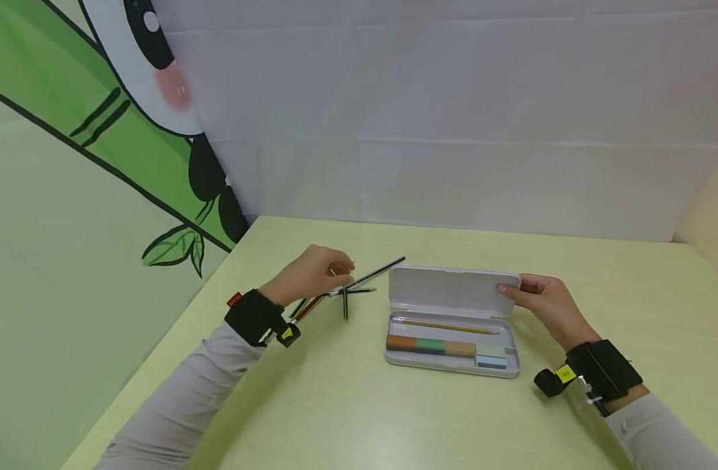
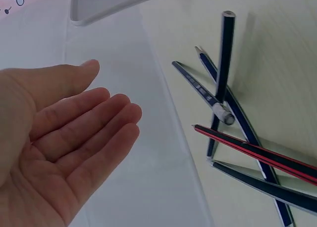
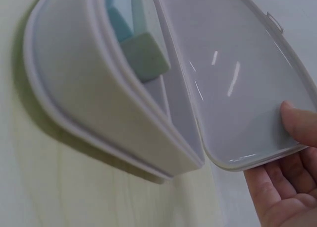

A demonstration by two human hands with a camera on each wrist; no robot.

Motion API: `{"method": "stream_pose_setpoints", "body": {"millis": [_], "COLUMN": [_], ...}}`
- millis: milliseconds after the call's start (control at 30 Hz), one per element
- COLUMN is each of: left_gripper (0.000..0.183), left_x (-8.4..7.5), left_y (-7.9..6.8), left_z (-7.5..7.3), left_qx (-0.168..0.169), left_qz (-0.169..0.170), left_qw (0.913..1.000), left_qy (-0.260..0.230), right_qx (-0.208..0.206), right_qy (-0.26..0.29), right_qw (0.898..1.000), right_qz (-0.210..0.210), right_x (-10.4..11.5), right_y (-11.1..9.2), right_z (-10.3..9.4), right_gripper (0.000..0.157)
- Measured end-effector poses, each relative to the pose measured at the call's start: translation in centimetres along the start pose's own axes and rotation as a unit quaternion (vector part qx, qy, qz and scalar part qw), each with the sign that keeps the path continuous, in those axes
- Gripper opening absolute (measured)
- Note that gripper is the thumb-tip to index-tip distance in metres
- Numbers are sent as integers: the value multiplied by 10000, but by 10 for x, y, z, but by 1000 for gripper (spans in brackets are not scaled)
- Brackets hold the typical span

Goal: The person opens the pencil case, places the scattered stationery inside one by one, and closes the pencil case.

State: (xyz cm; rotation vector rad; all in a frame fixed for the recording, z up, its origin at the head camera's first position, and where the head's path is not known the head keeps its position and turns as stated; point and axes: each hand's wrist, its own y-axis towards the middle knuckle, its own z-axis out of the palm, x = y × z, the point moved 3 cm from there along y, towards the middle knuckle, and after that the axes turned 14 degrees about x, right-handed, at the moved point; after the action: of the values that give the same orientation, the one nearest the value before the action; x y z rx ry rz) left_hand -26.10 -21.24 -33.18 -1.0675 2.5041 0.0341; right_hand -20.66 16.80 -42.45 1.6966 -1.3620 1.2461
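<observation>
My left hand (image 1: 312,274) hovers over a loose pile of pencils on the table. In the left wrist view its fingers are extended and hold nothing. Crossing each other in the pile are several dark pencils (image 2: 226,53) and a red-and-black striped pencil (image 2: 257,151). My right hand (image 1: 549,310) pinches the right end of the raised lid (image 1: 441,290) of a white pencil case, thumb inside and fingers behind. Inside the case's lower half (image 1: 453,370) lie a yellow pencil (image 1: 447,326), a row of orange, green and tan blocks (image 1: 431,346), and pale green and light blue eraser-like blocks (image 1: 491,360).
The case and pencils lie on a pale yellow table (image 1: 347,418). Behind the table hangs a light cloth (image 1: 453,130), with a green cartoon print (image 1: 130,156) at left. A pale panel (image 1: 711,209) stands at the right.
</observation>
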Motion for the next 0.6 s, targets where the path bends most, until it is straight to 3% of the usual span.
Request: {"method": "stream_pose_setpoints", "body": {"millis": [300, 600], "left_gripper": [19, 20], "left_x": [30, 27], "left_y": [17, 49], "left_z": [3, 17], "left_qx": [130, 401], "left_qz": [-410, -665], "left_qw": [9991, 9949], "left_qy": [37, 643], "right_qx": [-12, 99], "right_qy": [-31, 103], "right_qw": [10000, 9999], "right_qz": [-1, -85], "right_x": [2, 0], "right_y": [2, 11], "right_z": [3, -3], "right_gripper": [57, 50]}}
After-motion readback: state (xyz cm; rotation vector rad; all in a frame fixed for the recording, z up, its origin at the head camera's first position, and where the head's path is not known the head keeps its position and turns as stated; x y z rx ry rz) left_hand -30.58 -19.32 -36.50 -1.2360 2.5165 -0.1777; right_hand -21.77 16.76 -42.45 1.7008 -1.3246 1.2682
